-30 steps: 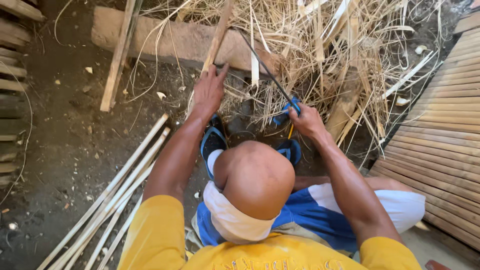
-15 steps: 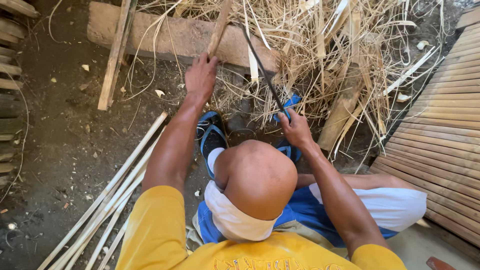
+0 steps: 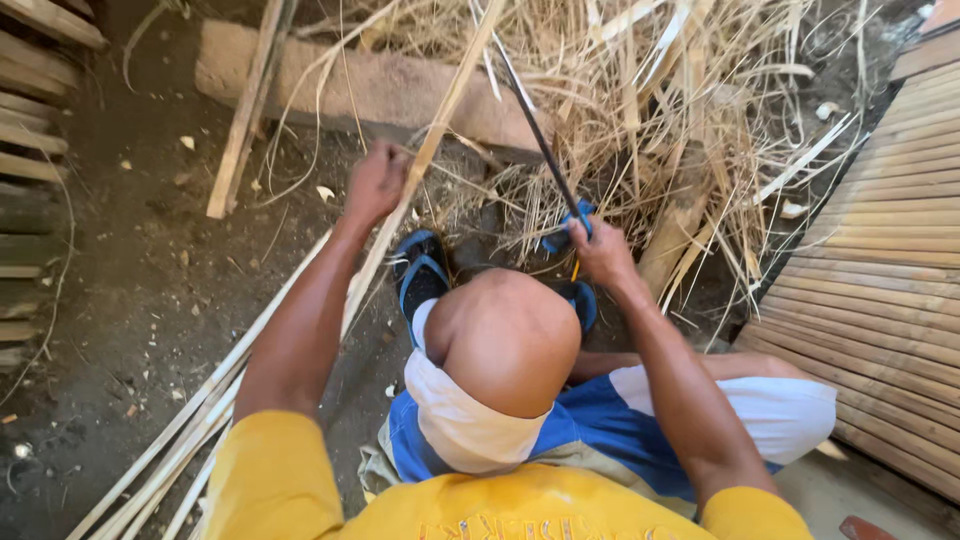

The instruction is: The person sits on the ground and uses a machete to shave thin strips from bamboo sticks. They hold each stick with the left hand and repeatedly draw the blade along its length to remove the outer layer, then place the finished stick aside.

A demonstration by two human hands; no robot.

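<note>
A: Nearest us, our raised knee point(image 3: 505, 340) sits between both arms, blue sandals point(image 3: 422, 275) just beyond it.

B: And our right hand point(image 3: 600, 250) is closed round the blue handle of a long dark blade point(image 3: 535, 130), angled up and away.

A: Left hand point(image 3: 375, 185) is clamped on a bamboo strip point(image 3: 430, 150), which crosses our leg, probably to steady it against the blade.

B: Left of that hand, finished slats point(image 3: 200, 420) lie bundled on the dirt.

A: Past both hands, a heap of dry shavings point(image 3: 660, 110), then a stone block point(image 3: 370, 85).
</note>
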